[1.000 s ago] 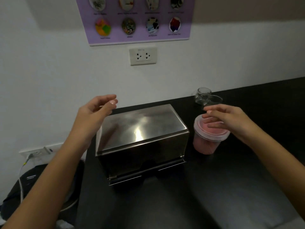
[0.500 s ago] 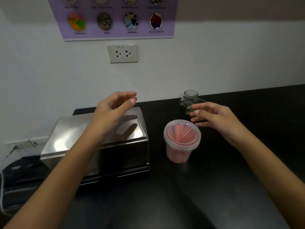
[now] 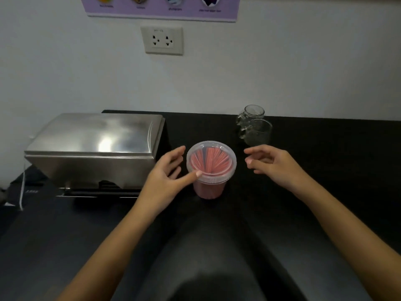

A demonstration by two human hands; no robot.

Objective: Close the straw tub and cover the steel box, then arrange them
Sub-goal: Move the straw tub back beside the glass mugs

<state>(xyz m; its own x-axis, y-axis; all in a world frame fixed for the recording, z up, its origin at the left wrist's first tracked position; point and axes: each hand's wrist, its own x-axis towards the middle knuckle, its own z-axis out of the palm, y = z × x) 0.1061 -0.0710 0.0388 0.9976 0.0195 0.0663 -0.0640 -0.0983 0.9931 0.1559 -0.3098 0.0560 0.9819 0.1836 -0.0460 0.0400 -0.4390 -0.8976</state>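
A clear plastic straw tub (image 3: 211, 168) full of pink straws stands on the black counter (image 3: 325, 161), its clear lid sitting on top. My left hand (image 3: 166, 179) is open just left of the tub, thumb tip touching the lid's rim. My right hand (image 3: 272, 164) hovers open to the right of the tub, a short gap away. The steel box (image 3: 95, 148) sits at the counter's left end with its shiny lid down.
Two small clear glass mugs (image 3: 255, 126) stand behind my right hand near the wall. A wall socket (image 3: 161, 40) and a purple poster are above. A white cable (image 3: 21, 190) hangs left of the box, past the counter's edge.
My left hand has left the steel box's top and come down beside the tub. My right hand has drawn slightly right of the tub. The view has shifted right and down.
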